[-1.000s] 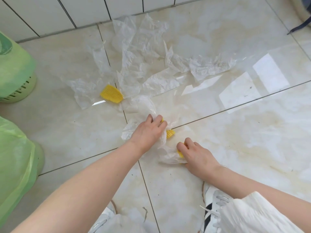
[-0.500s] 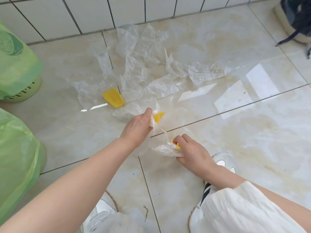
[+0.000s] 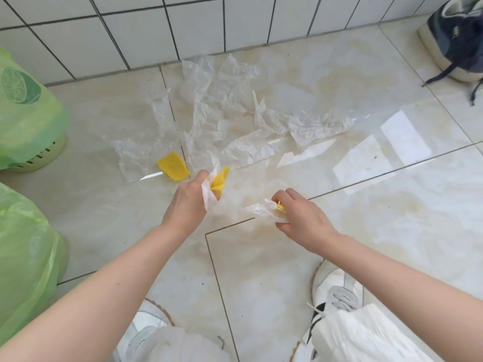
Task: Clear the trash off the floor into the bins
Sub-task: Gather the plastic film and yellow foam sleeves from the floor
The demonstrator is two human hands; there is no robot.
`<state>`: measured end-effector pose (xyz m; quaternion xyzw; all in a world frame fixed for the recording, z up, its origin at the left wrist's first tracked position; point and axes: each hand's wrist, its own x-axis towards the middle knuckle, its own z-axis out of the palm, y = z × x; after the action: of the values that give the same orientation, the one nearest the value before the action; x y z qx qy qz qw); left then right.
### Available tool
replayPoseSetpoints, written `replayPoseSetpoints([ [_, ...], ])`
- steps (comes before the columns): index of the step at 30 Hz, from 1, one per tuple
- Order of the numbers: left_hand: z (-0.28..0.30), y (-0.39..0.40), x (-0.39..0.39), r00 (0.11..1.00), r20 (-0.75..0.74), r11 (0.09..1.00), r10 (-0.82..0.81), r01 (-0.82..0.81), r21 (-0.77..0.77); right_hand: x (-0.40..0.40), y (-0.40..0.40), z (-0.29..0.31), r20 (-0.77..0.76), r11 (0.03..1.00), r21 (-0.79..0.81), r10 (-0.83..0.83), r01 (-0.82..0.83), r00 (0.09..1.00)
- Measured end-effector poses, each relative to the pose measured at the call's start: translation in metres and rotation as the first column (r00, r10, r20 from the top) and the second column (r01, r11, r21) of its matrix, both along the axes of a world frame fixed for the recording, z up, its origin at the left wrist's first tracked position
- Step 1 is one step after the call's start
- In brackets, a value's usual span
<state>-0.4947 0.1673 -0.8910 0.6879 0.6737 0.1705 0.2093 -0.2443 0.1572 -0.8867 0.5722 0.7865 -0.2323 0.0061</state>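
Observation:
My left hand (image 3: 188, 205) grips a yellow ridged plastic piece (image 3: 220, 180) wrapped in a scrap of clear film, lifted off the tiled floor. My right hand (image 3: 300, 218) pinches another crumpled film scrap (image 3: 261, 212) with a bit of yellow plastic showing at my fingers. A third yellow ridged piece (image 3: 173, 166) lies on the floor beside my left hand. Several sheets of crumpled clear plastic film (image 3: 222, 111) are spread over the floor toward the wall. Two bins lined with green bags stand at the left, one far (image 3: 28, 118) and one near (image 3: 23, 257).
A white tiled wall (image 3: 156, 30) closes the far side. A dark sneaker (image 3: 457, 40) with loose laces sits at the top right. My own white shoes (image 3: 337, 291) are at the bottom, close under my arms.
Both hands have lifted off the floor with their film and yellow pieces. The left hand moved up and away from the right, pulling the two scraps apart. The view tilted up toward the wall.

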Motion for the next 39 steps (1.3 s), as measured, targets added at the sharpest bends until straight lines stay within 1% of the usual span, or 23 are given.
replayPoseSetpoints([
  [2, 0.005, 0.006, 0.011, 0.994, 0.072, 0.996, -0.08, 0.077, 0.052, 0.01, 0.009, 0.004, 0.015, 0.998, -0.007, -0.055, 0.055, 0.998],
  [4, 0.008, 0.015, 0.018, 0.981, 0.077, 0.982, -0.175, 0.168, 0.09, 0.02, 0.018, 0.007, 0.024, 0.994, -0.007, -0.11, 0.11, 0.994],
  [5, 0.009, 0.021, 0.02, 0.978, 0.065, 0.977, -0.197, 0.191, 0.09, 0.024, 0.023, 0.008, 0.024, 0.992, 0.0, -0.127, 0.128, 0.992],
  [9, 0.008, 0.045, 0.025, 0.986, 0.038, 0.987, -0.163, 0.163, 0.002, 0.035, 0.046, 0.01, 0.035, 0.985, 0.015, -0.17, 0.17, 0.985],
  [13, 0.007, 0.056, 0.028, 0.986, -0.02, 0.983, -0.165, 0.163, -0.082, 0.038, 0.074, 0.006, 0.044, 0.982, 0.028, -0.189, 0.188, 0.981],
  [17, 0.004, 0.063, 0.034, 0.976, -0.005, 0.971, -0.219, 0.217, -0.099, 0.042, 0.108, 0.004, 0.03, 0.983, 0.086, -0.166, 0.162, 0.986],
  [20, 0.001, 0.079, 0.037, 0.972, -0.014, 0.967, -0.233, 0.23, -0.11, 0.049, 0.138, 0.003, 0.04, 0.977, 0.11, -0.189, 0.184, 0.981],
  [26, -0.015, 0.113, 0.049, 0.941, -0.172, 0.955, -0.29, 0.275, -0.107, 0.064, 0.184, -0.006, 0.12, 0.976, 0.107, -0.202, 0.19, 0.972],
  [28, -0.024, 0.118, 0.051, 0.91, -0.238, 0.939, -0.339, 0.31, -0.15, 0.07, 0.198, -0.011, 0.169, 0.98, 0.051, -0.196, 0.19, 0.966],
  [30, -0.035, 0.12, 0.053, 0.869, -0.321, 0.923, -0.376, 0.322, -0.211, 0.075, 0.212, -0.018, 0.228, 0.984, -0.053, -0.151, 0.167, 0.962],
  [33, -0.047, 0.119, 0.055, 0.839, -0.368, 0.908, -0.402, 0.314, -0.277, 0.081, 0.226, -0.032, 0.296, 0.976, -0.161, -0.093, 0.146, 0.951],
  [36, -0.054, 0.117, 0.057, 0.836, -0.38, 0.909, -0.396, 0.299, -0.29, 0.083, 0.231, -0.042, 0.297, 0.958, -0.226, -0.103, 0.175, 0.949],
  [39, -0.056, 0.11, 0.063, 0.823, -0.431, 0.928, -0.37, 0.306, -0.213, 0.082, 0.23, -0.045, 0.29, 0.965, -0.213, -0.085, 0.15, 0.953],
])
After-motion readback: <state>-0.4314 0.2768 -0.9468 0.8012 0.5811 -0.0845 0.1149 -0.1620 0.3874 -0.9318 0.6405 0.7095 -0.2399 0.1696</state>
